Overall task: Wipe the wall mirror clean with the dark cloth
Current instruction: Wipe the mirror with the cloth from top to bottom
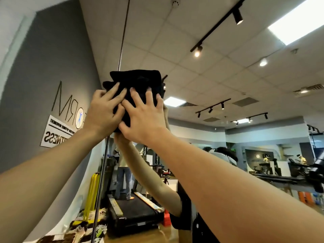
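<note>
The wall mirror [219, 81] fills nearly the whole view and reflects a gym ceiling, lights and machines. A folded dark cloth [138, 81] lies flat against the glass high up, near the thin vertical seam between mirror panels. My left hand [103, 111] and my right hand [142, 118] both press on the cloth's lower half with fingers spread and fairly straight, side by side and touching. Both arms reach up from the bottom corners. The reflection of my arms shows just below the cloth.
A dark seam [122, 37] runs down the mirror at the cloth. Reflected are a grey wall with reversed lettering [61, 102], a treadmill [133, 213] with a person standing on it, yellow poles [91, 193] and other people at the far right.
</note>
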### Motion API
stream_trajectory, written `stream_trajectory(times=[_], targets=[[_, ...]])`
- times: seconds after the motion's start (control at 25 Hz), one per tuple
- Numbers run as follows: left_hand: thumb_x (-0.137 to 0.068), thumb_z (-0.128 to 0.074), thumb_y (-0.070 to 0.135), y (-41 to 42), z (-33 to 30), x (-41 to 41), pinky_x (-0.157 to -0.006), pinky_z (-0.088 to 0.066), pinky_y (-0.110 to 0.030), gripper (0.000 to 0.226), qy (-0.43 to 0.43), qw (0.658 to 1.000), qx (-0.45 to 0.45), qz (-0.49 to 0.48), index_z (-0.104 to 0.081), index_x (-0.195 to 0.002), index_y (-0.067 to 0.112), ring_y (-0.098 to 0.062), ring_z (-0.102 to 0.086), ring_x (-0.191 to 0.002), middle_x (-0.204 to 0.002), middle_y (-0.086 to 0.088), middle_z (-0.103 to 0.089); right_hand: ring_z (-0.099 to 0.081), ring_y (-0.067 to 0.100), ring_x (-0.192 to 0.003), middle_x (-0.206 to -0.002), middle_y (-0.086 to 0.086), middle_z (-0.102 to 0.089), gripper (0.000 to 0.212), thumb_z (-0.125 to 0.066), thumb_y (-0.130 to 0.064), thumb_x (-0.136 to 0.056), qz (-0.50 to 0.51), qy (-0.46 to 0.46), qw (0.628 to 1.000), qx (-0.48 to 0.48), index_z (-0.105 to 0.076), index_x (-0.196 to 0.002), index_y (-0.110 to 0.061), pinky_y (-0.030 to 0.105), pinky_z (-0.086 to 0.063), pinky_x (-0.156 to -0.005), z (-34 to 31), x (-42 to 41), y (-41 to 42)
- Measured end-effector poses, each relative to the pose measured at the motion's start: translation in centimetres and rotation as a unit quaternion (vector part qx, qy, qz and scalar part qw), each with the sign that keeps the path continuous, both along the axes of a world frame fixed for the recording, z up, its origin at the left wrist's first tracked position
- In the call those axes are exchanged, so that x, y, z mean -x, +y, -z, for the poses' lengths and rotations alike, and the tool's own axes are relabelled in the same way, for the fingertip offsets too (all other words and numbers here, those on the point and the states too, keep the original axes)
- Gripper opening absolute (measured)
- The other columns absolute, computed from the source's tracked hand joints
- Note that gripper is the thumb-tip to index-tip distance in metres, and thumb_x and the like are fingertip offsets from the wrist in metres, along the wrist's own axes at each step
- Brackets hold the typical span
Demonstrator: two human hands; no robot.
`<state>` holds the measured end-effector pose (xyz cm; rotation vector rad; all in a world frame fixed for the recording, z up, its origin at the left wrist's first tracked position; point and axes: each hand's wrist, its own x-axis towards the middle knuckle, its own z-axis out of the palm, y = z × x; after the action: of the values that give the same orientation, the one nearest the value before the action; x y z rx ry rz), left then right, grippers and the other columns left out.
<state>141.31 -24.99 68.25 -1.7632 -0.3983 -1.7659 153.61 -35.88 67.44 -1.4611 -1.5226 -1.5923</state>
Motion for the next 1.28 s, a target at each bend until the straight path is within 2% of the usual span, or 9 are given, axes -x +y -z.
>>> stream_trajectory(times=[0.08, 0.44, 0.68, 0.92, 1.28], targets=[[-0.099, -0.037, 0.033, 0.5, -0.3, 0.2, -0.095, -0.04, -0.039, 0.051, 0.003, 0.999, -0.037, -0.013, -0.057, -0.142, 0.012, -0.039, -0.049, -0.105, -0.151, -0.012, -0.05, -0.009, 0.045, -0.151, -0.167, 0.004, -0.019, 0.071, -0.048, -0.058, -0.09, 0.001, 0.009, 1.0, -0.005, -0.033, -0.154, -0.032, 0.062, -0.006, -0.12, 0.1, 0.3, 0.1], [-0.096, -0.024, 0.039, 2.9, -0.9, -0.3, -0.106, -0.028, -0.043, 0.063, 0.007, 0.998, -0.041, 0.046, -0.039, -0.154, 0.021, -0.04, -0.033, -0.127, -0.158, -0.01, -0.035, -0.009, 0.044, -0.15, -0.166, 0.004, -0.02, 0.066, -0.05, -0.059, -0.088, 0.01, 0.011, 0.999, -0.04, -0.042, -0.148, -0.033, 0.062, -0.009, -0.12, 0.5, 0.7, 1.1], [-0.097, -0.03, 0.03, 2.3, 0.0, -1.5, -0.112, -0.017, -0.034, 0.062, 0.012, 0.995, -0.02, 0.098, -0.028, -0.159, 0.025, -0.03, -0.021, -0.133, -0.162, -0.008, -0.021, -0.011, 0.043, -0.151, -0.167, 0.005, -0.021, 0.063, -0.051, -0.056, -0.089, 0.028, 0.007, 0.999, -0.035, -0.044, -0.146, -0.03, 0.058, -0.014, -0.122, 1.1, 0.1, 0.4], [-0.096, -0.03, 0.03, -1.4, 2.4, -5.0, -0.11, -0.029, -0.053, 0.064, -0.013, 0.998, 0.002, 0.06, -0.027, -0.159, 0.021, -0.036, -0.022, -0.129, -0.161, -0.013, -0.022, -0.017, 0.042, -0.151, -0.165, 0.006, -0.027, 0.064, -0.049, -0.055, -0.088, 0.054, -0.029, 0.998, -0.033, -0.045, -0.147, -0.028, 0.056, -0.019, -0.122, 2.5, -3.6, -3.3], [-0.092, -0.021, 0.043, -11.2, 5.0, -12.3, -0.104, -0.041, -0.057, 0.071, 0.006, 0.996, 0.065, 0.066, -0.024, -0.16, 0.021, -0.046, -0.021, -0.14, -0.165, -0.012, -0.015, -0.022, 0.044, -0.15, -0.165, 0.008, -0.03, 0.068, -0.047, -0.054, -0.087, 0.074, -0.058, 0.995, -0.031, -0.046, -0.149, -0.025, 0.056, -0.021, -0.121, 4.2, -11.3, -11.9]])
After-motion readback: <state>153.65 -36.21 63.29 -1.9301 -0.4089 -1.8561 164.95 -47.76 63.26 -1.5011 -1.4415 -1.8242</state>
